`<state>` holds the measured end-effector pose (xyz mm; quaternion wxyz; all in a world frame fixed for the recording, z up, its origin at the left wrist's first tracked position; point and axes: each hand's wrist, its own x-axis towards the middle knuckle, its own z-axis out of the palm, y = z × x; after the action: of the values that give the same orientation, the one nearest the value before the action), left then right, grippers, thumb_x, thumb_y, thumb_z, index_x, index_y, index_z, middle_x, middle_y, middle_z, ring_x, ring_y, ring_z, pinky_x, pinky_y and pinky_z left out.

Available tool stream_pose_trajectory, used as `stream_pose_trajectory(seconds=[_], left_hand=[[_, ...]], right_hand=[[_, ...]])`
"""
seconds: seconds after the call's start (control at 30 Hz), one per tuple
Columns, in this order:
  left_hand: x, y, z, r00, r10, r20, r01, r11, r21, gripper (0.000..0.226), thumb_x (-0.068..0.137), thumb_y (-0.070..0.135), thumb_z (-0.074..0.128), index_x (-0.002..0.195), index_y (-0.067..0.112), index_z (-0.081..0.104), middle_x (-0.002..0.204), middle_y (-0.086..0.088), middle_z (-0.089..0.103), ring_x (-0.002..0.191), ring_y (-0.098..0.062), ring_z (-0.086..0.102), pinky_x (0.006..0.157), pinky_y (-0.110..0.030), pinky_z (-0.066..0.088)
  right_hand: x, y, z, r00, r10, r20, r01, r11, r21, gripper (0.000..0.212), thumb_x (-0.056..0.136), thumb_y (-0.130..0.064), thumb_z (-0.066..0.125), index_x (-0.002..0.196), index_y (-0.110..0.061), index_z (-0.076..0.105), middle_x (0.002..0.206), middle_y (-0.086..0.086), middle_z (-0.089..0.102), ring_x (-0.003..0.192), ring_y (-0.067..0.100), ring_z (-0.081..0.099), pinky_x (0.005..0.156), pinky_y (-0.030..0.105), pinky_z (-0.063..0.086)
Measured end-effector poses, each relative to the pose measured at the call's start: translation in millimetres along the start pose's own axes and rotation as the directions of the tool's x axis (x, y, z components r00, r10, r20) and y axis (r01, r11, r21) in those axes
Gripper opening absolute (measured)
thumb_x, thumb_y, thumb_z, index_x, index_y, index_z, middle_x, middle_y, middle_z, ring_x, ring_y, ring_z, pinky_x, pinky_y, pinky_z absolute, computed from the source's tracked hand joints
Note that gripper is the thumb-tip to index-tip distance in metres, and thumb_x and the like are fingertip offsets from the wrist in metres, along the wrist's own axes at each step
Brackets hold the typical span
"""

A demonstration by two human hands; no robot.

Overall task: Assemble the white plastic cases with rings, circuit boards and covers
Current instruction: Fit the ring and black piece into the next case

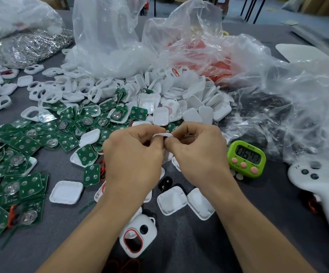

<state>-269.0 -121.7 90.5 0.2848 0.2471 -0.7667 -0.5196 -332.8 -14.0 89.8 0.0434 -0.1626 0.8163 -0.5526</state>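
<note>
Above a table [199,243] strewn with green circuit boards [27,142], a worker's left hand [134,152] and right hand [199,152] pinch one white plastic case [162,135] between curled fingertips — its long axis apparently running hand to hand, equally near both.

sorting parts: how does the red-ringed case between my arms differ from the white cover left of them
The ringed case has two openings, the larger rimmed in red; the cover is a solid shallow tray. The ringed case lies nearer the wearer, the cover beside the green boards. Both are white, rounded plastic.
</note>
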Motion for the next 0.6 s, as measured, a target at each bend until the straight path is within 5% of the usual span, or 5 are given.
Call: stream_pose_trajectory(seconds=[0.1,0.2,0.33,0.47,0.6], left_hand=[[5.2,-1.8,-1.5,0.985,-0.059,0.162,0.068,0.997,-0.049,0.018,0.083,0.027,0.065,0.088,0.031,0.082,0.064,0.002,0.074,0.062,-0.013,0.075,0.071,-0.047,0.064],[7.2,-1.4,-2.7,0.957,-0.032,0.289,0.061,0.994,-0.092,0.023,0.090,0.018,0.063,0.080,0.027,0.082,0.064,-0.010,0.070,0.055,-0.017,0.072,0.065,-0.062,0.061],[7.0,-2.4,-0.3,0.975,-0.054,0.217,0.071,0.995,-0.073,0.027,0.084,0.024,0.067,0.076,0.046,0.080,0.063,-0.003,0.074,0.059,-0.027,0.074,0.061,-0.053,0.064],[5.6,-4.8,0.6,0.974,-0.021,0.224,0.030,0.999,-0.040,0.020,0.087,0.029,0.064,0.083,0.037,0.082,0.061,-0.004,0.073,0.058,-0.026,0.073,0.060,-0.051,0.063],[11.2,-8.6,-4.6,0.971,0.040,0.236,-0.023,0.997,-0.072,0.027,0.098,0.025,0.064,0.085,0.042,0.081,0.071,-0.007,0.074,0.063,-0.023,0.070,0.058,-0.037,0.062]], right_hand=[[1.2,-0.9,2.4,1.000,0.013,-0.023,-0.012,0.997,0.074,0.020,0.086,-0.014,0.075,0.070,-0.025,0.068,0.062,-0.010,0.070,0.056,0.003,0.063,0.053,0.017,0.047],[2.3,-0.7,-0.4,1.000,0.009,-0.010,-0.007,0.994,0.108,0.022,0.091,-0.013,0.069,0.073,-0.025,0.065,0.061,-0.007,0.065,0.051,0.005,0.055,0.048,0.018,0.043],[1.9,0.5,-2.3,0.999,0.005,0.047,-0.007,0.999,0.043,0.022,0.095,-0.014,0.067,0.077,-0.027,0.065,0.057,-0.008,0.066,0.046,0.003,0.052,0.045,0.017,0.039],[-0.2,-0.9,-0.4,0.998,-0.031,-0.047,0.031,1.000,-0.001,0.028,0.092,-0.013,0.074,0.071,-0.029,0.066,0.057,-0.016,0.068,0.046,0.000,0.060,0.043,0.008,0.037],[1.9,-2.0,-6.3,0.998,-0.044,0.050,0.039,0.994,0.103,0.022,0.090,-0.009,0.072,0.077,-0.026,0.071,0.059,-0.007,0.071,0.047,0.005,0.061,0.049,0.018,0.047]])
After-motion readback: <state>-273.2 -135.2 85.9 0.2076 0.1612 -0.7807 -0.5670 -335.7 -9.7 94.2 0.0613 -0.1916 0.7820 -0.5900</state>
